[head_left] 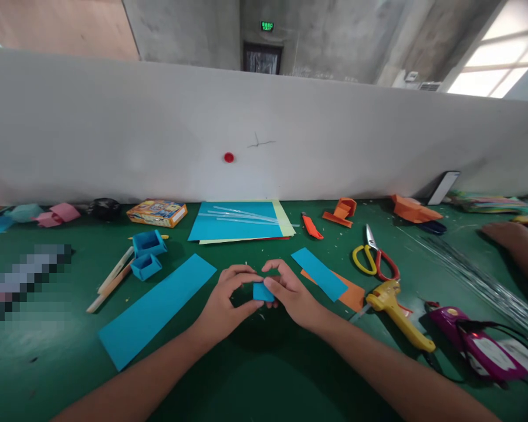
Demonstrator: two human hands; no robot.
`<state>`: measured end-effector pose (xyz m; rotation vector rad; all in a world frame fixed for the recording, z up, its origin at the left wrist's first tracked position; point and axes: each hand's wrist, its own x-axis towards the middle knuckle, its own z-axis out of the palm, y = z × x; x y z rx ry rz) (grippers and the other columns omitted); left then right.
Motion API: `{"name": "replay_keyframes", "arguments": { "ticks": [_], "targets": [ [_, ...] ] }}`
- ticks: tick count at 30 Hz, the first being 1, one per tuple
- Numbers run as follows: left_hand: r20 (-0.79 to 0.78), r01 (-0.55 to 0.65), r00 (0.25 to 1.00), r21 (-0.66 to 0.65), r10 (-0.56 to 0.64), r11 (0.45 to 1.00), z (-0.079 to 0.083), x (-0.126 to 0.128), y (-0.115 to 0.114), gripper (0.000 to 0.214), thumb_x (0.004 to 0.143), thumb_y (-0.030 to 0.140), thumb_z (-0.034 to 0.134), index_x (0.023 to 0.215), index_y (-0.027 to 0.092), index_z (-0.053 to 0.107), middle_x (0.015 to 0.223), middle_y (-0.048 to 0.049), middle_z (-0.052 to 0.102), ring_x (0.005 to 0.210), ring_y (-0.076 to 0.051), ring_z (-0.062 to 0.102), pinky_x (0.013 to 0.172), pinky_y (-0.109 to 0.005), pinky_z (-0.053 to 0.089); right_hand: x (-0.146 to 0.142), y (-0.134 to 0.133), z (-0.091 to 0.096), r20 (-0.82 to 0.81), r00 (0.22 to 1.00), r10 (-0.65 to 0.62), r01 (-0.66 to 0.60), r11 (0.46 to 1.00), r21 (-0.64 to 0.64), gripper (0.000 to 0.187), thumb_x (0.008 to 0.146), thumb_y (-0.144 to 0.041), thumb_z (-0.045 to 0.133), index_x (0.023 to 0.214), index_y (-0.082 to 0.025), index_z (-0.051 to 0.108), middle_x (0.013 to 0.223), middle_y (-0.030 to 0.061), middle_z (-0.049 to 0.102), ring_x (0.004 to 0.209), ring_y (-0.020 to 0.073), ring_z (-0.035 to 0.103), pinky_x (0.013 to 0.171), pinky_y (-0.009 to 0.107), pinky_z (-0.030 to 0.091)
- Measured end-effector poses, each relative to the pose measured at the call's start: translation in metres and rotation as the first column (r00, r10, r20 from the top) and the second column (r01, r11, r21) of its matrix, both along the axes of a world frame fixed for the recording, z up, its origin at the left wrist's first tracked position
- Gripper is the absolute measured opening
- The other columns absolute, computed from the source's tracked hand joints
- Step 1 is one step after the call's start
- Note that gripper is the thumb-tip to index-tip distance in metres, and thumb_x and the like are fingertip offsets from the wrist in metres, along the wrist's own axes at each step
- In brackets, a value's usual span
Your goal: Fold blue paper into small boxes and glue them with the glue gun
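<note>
Both hands, left (223, 302) and right (290, 293), pinch 1 small square blue paper piece (263, 292) over the green felt table (264, 375).

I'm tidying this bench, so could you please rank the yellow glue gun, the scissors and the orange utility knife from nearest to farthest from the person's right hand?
From the right hand:
1. Yellow glue gun, on its right.
2. Scissors, farther right and back.
3. Orange utility knife, straight behind; too close to the scissors to call.

Small blue paper piece (263, 292), folded, roughly square, is sitting pinched between both hands' fingertips, hovering just above the green desk (264, 375).
</note>
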<state>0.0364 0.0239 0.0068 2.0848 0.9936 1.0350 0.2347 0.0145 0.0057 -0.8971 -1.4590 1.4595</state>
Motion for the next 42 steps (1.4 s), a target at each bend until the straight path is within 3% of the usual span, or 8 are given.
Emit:
{"name": "replay_keyframes", "arguments": {
  "ticks": [3,7,12,20,26,32,38,42],
  "targets": [
    [0.094,0.080,0.993,-0.088,-0.071,0.993,-0.002,-0.001,0.002,0.039,0.078,0.036,0.079,0.114,0.026,0.070,0.126,-0.0107,0.059,0.120,-0.029,0.058,0.098,-0.044,0.051,-0.001,0.000,-0.001,-0.044,0.999,0.030,-0.030,0.999,0.013,0.039,0.093,-0.057,0.059,0.111,-0.025,0.049,0.078,-0.0041,0.057,0.060,0.0113,0.053,0.056,0.025,0.044],
    [0.210,0.109,0.975,-0.136,-0.079,0.985,-0.005,0.000,0.005,0.026,0.081,0.031,0.075,0.104,0.021,0.071,0.115,-0.0104,0.062,0.105,-0.024,0.065,0.088,-0.037,0.056,-0.001,-0.001,-0.002,-0.125,0.987,0.106,-0.105,0.994,0.010,0.043,0.094,-0.059,0.057,0.115,-0.022,0.052,0.087,-0.0002,0.057,0.072,0.0133,0.057,0.064,0.027,0.046],
    [0.303,0.104,0.951,-0.113,-0.065,0.988,-0.006,0.001,0.008,0.024,0.076,0.024,0.076,0.099,0.022,0.068,0.109,-0.0080,0.061,0.107,-0.025,0.063,0.088,-0.037,0.054,0.000,0.000,-0.005,-0.072,0.991,0.111,-0.108,0.993,0.056,0.049,0.084,-0.050,0.074,0.119,-0.023,0.053,0.099,0.0016,0.056,0.082,0.0150,0.056,0.068,0.027,0.048],
    [0.314,0.115,0.945,-0.057,-0.092,0.992,-0.002,0.001,0.006,0.022,0.082,0.031,0.075,0.099,0.021,0.066,0.104,-0.0067,0.060,0.099,-0.022,0.063,0.082,-0.033,0.053,-0.002,0.002,-0.013,-0.079,0.990,0.118,-0.110,0.988,0.105,0.048,0.081,-0.045,0.078,0.119,-0.025,0.056,0.099,0.0017,0.058,0.082,0.0162,0.057,0.071,0.030,0.051],
    [0.201,0.006,0.980,0.043,-0.014,0.999,0.003,-0.001,-0.002,0.023,0.087,0.036,0.069,0.105,0.022,0.069,0.104,-0.0070,0.060,0.098,-0.021,0.061,0.081,-0.032,0.052,-0.005,0.002,-0.019,-0.053,0.995,0.081,-0.075,0.992,0.096,0.033,0.084,-0.048,0.075,0.100,-0.021,0.062,0.084,-0.0015,0.055,0.072,0.0133,0.052,0.066,0.027,0.046],
    [0.142,-0.049,0.989,-0.022,0.052,0.999,-0.002,0.001,0.001,0.020,0.084,0.039,0.072,0.091,0.020,0.072,0.101,-0.0063,0.061,0.093,-0.021,0.061,0.077,-0.031,0.053,-0.007,0.003,-0.018,0.011,0.999,0.031,-0.033,0.972,0.234,0.027,0.087,-0.049,0.071,0.094,-0.023,0.072,0.103,0.0040,0.057,0.088,0.0180,0.058,0.076,0.032,0.050],
    [0.174,0.028,0.984,0.068,-0.040,0.997,0.000,0.000,-0.001,0.029,0.087,0.030,0.070,0.116,0.027,0.072,0.110,-0.0064,0.058,0.105,-0.022,0.062,0.092,-0.036,0.053,-0.007,0.003,-0.019,0.153,0.988,-0.018,-0.034,0.943,0.331,0.021,0.089,-0.043,0.068,0.096,-0.024,0.074,0.106,0.0055,0.059,0.088,0.0185,0.060,0.071,0.031,0.051],
    [0.190,0.119,0.972,0.107,-0.138,0.987,0.001,-0.001,-0.003,0.025,0.092,0.027,0.065,0.115,0.029,0.074,0.110,-0.0071,0.058,0.103,-0.021,0.062,0.088,-0.033,0.054,-0.006,0.001,-0.014,0.269,0.962,-0.055,-0.049,0.930,0.365,0.016,0.090,-0.031,0.067,0.103,-0.027,0.075,0.114,0.0055,0.064,0.105,0.0231,0.059,0.086,0.037,0.048]
  ]
}}
